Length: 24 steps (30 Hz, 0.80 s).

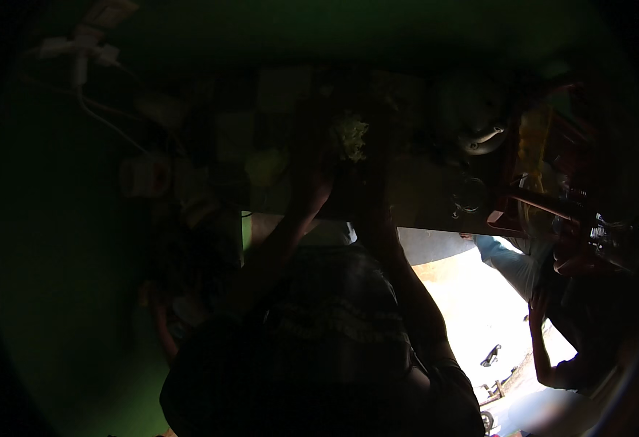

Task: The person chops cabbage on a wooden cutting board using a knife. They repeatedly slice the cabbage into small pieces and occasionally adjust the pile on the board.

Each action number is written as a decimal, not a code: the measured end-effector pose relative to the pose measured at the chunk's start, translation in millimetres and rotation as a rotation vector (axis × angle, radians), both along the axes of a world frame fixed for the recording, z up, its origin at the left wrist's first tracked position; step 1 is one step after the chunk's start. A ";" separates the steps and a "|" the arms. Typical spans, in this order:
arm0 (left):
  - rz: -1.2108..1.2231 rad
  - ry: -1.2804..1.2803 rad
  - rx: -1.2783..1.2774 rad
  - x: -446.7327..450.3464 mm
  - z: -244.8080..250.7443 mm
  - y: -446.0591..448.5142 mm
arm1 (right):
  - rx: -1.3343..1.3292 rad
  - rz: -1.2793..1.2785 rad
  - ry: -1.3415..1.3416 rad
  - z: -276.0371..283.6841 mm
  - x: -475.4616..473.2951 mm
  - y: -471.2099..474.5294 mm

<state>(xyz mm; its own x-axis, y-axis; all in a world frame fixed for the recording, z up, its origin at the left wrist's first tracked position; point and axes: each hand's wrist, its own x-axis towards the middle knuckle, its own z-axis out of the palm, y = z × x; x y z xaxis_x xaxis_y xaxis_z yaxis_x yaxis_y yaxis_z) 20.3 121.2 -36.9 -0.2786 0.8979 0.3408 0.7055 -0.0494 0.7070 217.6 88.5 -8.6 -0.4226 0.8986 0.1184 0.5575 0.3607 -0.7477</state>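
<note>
The scene is very dark. My left hand (318, 188) reaches over a table (423, 205), and its fingers fade into shadow. My right hand (371, 194) is close beside it, almost black, so its fingers cannot be made out. Just beyond both hands lies a pale yellow-green, ragged heap (354, 136) that looks like cut vegetable. Whether either hand touches it or grips a tool is hidden by the dark. A rounded pale yellow-green thing (265, 166), too dim to name, rests left of my left hand.
A pale rounded vessel with a handle (480, 143) and a clear glass (468, 195) stand at right. Beyond them is a reddish rack (543, 205) with a yellow item (532, 142). White plugs and cords (82, 54) hang on the left wall. Another person (543, 338) is at lower right.
</note>
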 end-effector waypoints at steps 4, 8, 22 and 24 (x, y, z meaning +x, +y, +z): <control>-0.011 -0.039 0.055 6.6 7.9 8.3 | 0.152 0.098 -0.225 -2.7 18.8 5.1; -0.015 -0.128 -0.044 16.0 15.7 14.2 | -0.267 0.154 -0.331 21.2 30.2 11.7; 0.055 0.113 -0.100 16.5 -0.7 -23.1 | 0.133 0.064 -0.161 -10.7 56.2 37.1; 0.040 0.025 -0.068 13.2 0.4 -15.2 | 0.102 0.105 -0.158 -24.3 59.0 41.9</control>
<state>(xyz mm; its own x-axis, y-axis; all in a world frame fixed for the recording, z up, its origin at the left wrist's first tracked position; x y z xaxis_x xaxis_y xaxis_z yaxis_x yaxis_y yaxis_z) 33.5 106.0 -36.5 -0.3073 0.9075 0.2865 0.7232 0.0270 0.6901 276.6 130.4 -32.9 -0.5334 0.8356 0.1315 0.6205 0.4922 -0.6105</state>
